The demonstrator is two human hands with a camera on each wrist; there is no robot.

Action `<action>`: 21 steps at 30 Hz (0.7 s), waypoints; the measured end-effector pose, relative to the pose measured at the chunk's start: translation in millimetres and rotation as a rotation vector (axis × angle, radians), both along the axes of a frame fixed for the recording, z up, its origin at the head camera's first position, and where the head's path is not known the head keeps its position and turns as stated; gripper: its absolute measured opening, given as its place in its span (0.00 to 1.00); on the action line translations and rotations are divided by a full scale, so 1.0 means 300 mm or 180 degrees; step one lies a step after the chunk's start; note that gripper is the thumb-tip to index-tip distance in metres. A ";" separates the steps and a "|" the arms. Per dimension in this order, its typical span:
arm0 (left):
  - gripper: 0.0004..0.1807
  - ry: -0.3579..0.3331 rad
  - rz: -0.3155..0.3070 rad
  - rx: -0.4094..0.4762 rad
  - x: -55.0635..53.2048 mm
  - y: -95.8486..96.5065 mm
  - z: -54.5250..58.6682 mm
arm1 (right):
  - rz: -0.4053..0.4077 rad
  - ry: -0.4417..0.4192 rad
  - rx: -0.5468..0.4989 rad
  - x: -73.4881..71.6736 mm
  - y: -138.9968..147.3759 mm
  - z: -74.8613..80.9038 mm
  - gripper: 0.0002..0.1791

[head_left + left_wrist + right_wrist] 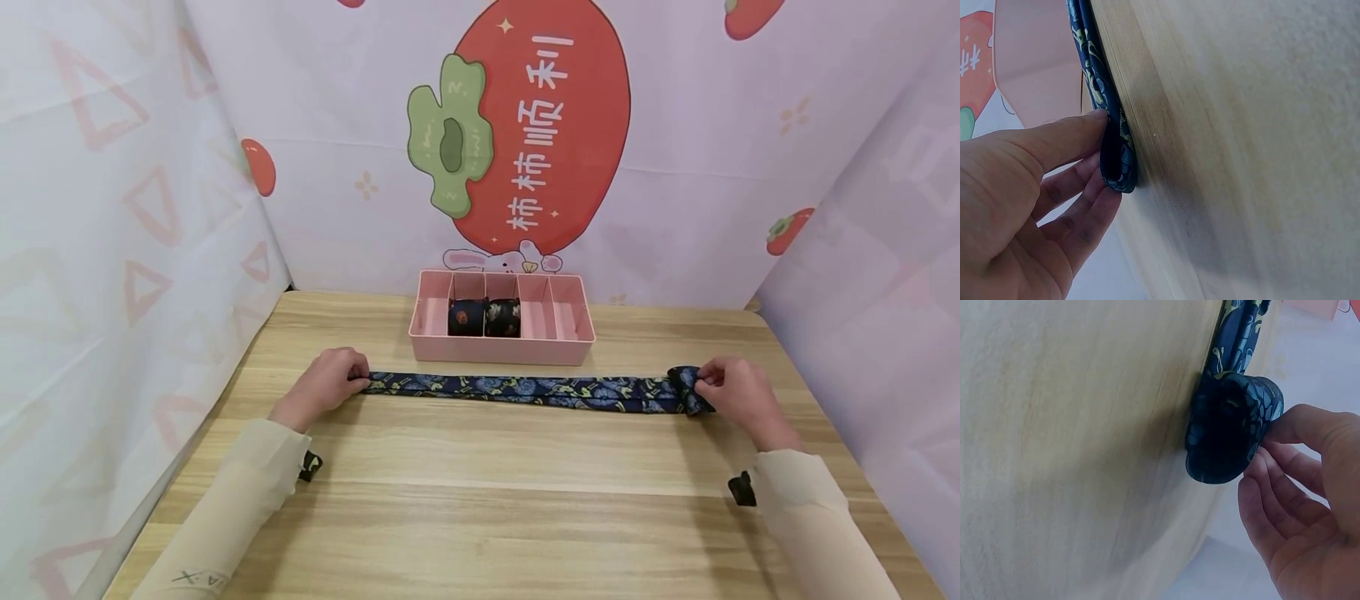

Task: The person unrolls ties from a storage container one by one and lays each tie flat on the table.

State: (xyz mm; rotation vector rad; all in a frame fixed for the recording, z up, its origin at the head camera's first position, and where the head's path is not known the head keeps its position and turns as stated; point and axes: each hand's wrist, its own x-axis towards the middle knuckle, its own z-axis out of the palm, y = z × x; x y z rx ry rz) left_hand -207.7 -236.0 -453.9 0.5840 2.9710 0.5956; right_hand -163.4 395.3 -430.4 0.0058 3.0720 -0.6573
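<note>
A dark blue necktie (525,389) with blue and yellow floral figures stretches across the table, folded lengthwise in layers. My left hand (327,385) pinches its left end, where the left wrist view shows a folded loop (1119,159) between thumb and fingers. At the right end the fabric curls up into a loose roll (1225,428), standing on the wood. My right hand (738,396) grips the side of that roll between thumb and fingertips. Part of the roll's inside is dark in the right wrist view.
Behind the necktie stands a pink divided box (502,350). Two of its compartments hold rolled dark patterned fabric: a navy roll (466,317) and a black roll (502,318). Printed curtains (675,208) hang behind and along both sides of the wooden table (525,517).
</note>
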 end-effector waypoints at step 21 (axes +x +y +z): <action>0.04 -0.0014 -0.0004 0.0085 0.002 0.000 -0.002 | -0.0045 0.0146 0.0018 0.000 0.012 -0.001 0.19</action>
